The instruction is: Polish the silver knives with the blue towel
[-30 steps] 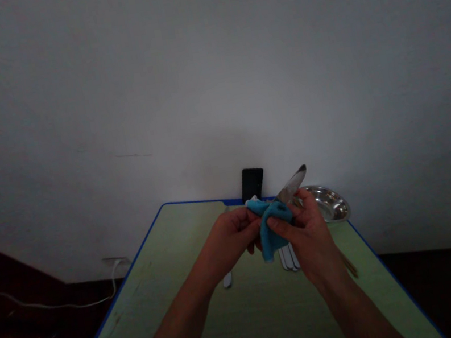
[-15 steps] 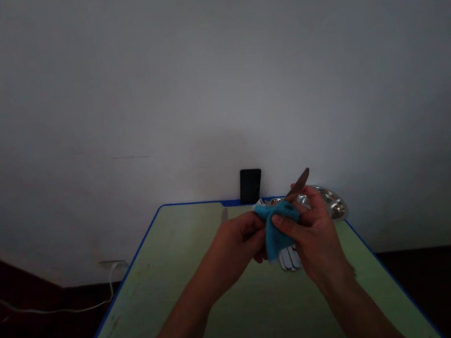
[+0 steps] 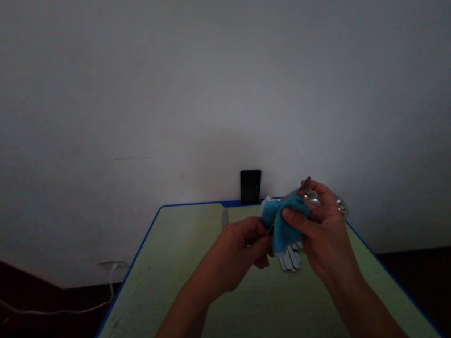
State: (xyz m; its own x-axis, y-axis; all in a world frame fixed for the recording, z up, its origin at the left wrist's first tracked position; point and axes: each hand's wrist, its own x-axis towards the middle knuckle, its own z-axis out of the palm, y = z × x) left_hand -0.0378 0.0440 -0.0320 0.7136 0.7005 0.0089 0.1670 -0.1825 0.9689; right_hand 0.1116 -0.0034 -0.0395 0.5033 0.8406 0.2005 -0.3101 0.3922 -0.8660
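A table knife (image 3: 306, 183) is held above the table, its blade tip pointing up and to the right. My left hand (image 3: 237, 250) is closed around its handle end, a thin bit of which shows between fingers and cloth. A blue cloth (image 3: 284, 227) is folded around the middle of the knife. My right hand (image 3: 326, 233) pinches this cloth over the blade, thumb on top. Below the cloth lies a white item with dark outlines (image 3: 290, 260), partly hidden; it looks like glove fingers. Another flat blade-like piece (image 3: 224, 217) lies just beyond my left hand.
A black phone (image 3: 251, 186) leans against the wall at the table's back edge. A shiny metal plate (image 3: 341, 207) sits at the back right, mostly behind my right hand. The pale green table (image 3: 243, 327) has a blue rim. A white cable (image 3: 76, 310) runs at left.
My right hand and the cloth have shifted right, toward the blade's tip, so less of the blade shows. The left hand has moved slightly, uncovering more of the piece behind it.
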